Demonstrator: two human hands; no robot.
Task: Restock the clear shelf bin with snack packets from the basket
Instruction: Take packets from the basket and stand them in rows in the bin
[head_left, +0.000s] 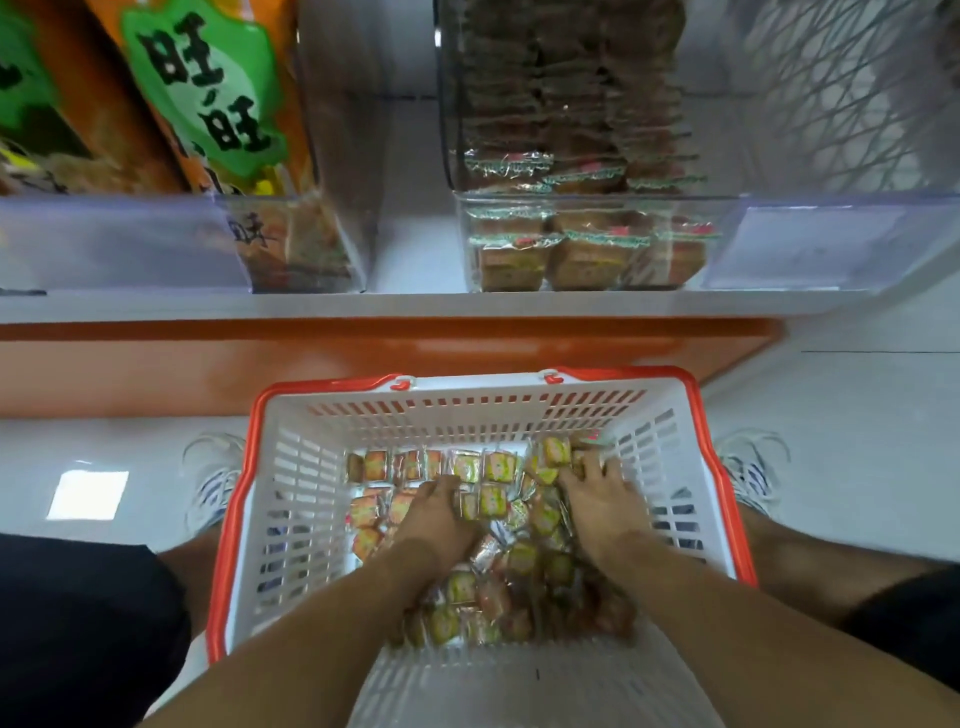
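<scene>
A white basket with an orange rim (291, 499) stands on the floor below me, holding several small snack packets (493, 499) in yellow-green and orange wrappers. Both hands reach down into the pile. My left hand (436, 514) has its fingers curled down among the packets at the middle. My right hand (597, 488) lies on the packets at the right, fingers bent over them. Whether either hand grips a packet is hidden by the hand itself. Above, the clear shelf bin (587, 244) holds stacked packets of the same kind.
A second clear bin (291, 244) at the left holds large orange snack bags (208, 93). The white shelf edge (415, 304) with an orange strip runs above the basket. My shoes (215, 478) flank the basket on a pale tiled floor.
</scene>
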